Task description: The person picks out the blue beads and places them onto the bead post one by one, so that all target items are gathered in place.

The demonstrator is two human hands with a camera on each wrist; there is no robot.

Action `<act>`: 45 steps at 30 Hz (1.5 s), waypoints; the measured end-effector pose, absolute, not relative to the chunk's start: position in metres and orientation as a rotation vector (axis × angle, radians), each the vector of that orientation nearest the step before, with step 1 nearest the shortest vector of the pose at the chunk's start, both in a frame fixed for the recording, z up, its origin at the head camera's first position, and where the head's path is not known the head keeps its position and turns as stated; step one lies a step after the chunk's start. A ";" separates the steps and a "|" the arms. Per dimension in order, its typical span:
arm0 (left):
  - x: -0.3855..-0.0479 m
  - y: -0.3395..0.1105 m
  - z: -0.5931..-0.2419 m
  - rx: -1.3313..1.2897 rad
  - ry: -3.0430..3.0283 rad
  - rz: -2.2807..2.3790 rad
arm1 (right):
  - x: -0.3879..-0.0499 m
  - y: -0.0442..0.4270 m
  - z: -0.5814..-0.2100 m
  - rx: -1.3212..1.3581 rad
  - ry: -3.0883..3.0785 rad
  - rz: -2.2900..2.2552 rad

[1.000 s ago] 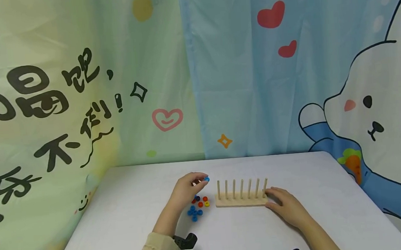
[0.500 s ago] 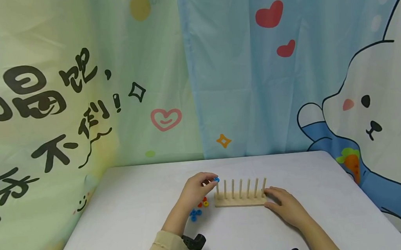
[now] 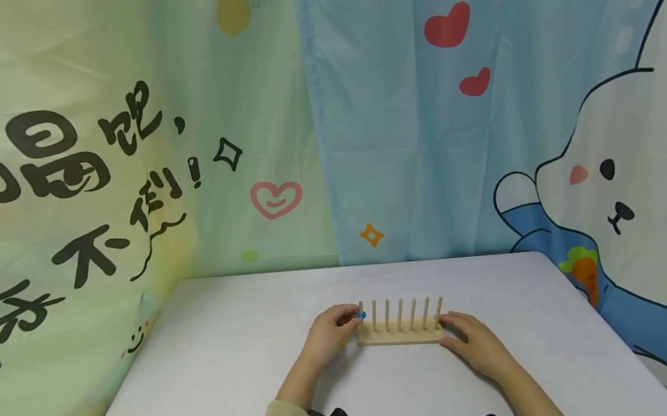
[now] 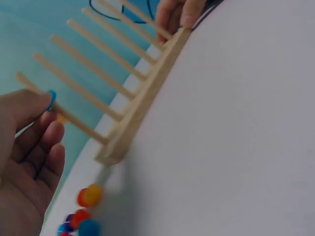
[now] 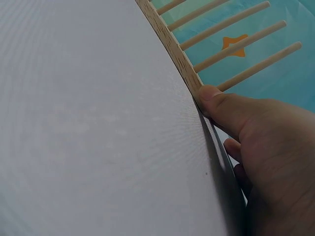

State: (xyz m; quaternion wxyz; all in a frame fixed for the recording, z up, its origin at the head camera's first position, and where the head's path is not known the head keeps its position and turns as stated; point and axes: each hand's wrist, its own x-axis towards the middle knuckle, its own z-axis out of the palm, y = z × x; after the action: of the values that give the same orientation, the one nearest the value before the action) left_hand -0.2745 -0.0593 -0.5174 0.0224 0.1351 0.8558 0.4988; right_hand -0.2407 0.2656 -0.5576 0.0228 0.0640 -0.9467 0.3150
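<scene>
A wooden peg board (image 3: 399, 337) with a row of several upright pegs stands on the table. My left hand (image 3: 326, 334) pinches a small blue bead (image 3: 361, 315) between thumb and fingers. In the left wrist view the bead (image 4: 51, 100) sits around the end peg, a little below its tip. My right hand (image 3: 475, 344) grips the opposite end of the base, its thumb (image 5: 211, 93) pressed on the near edge in the right wrist view. The other pegs carry no beads.
Loose beads in blue (image 4: 89, 227), red (image 4: 81, 217) and yellow (image 4: 93, 194) lie in a cluster near the board's left end. In the head view my left hand mostly hides them. A printed curtain (image 3: 386, 132) hangs behind the white table (image 3: 249, 325).
My left hand has carried the blue bead rightward to the leftmost peg, then lowered it partway down that peg. My right hand has stayed on the board's right end.
</scene>
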 end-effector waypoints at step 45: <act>-0.278 -0.064 -0.557 0.626 2.922 1.143 | -0.240 0.265 -0.556 0.176 -2.948 1.004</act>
State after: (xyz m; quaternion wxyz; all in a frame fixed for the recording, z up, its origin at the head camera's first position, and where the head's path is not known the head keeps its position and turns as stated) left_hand -0.2778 -0.0640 -0.5574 -0.0288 0.1956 0.9129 0.3571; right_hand -0.2398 0.2646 -0.5562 0.0112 0.0563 -0.9450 0.3219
